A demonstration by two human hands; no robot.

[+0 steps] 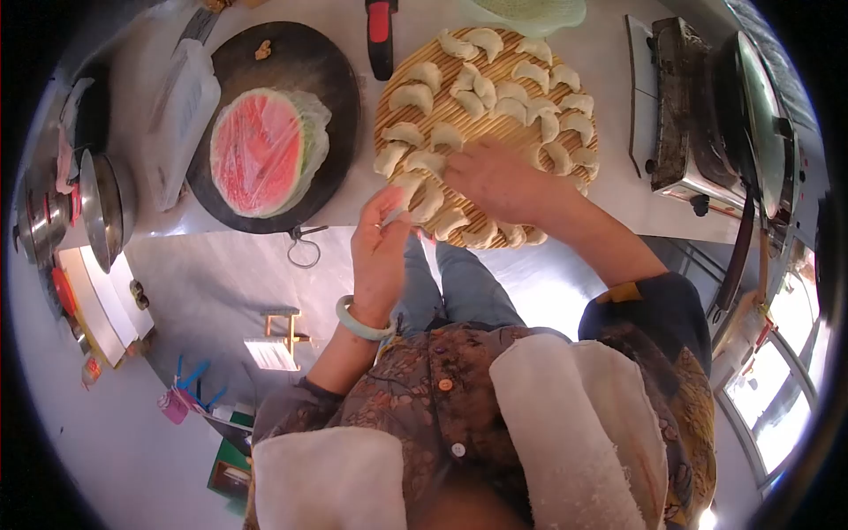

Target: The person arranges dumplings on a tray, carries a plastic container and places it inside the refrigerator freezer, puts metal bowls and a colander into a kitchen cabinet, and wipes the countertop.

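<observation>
Many pale, crescent-shaped dumplings [412,99] lie on a round, slatted wooden tray [495,199]. At the tray's near left edge, my left hand [380,243] has its thumb and fingers closed around a dumpling [407,187]. A pale green bangle [360,320] circles that wrist. My right hand [495,181] reaches over the middle of the tray from the right. Its fingers are bent together, with the tips against another dumpling [426,164]; the palm side is hidden. More dumplings sit along the tray's near rim.
Left of the tray, a round black board [331,190] holds a plastic-wrapped half watermelon [256,155]. A red-and-black handled object [380,40] lies behind. A gas stove [698,106] with a lidded pan [767,124] stands right. A green basket [530,11] is at the back.
</observation>
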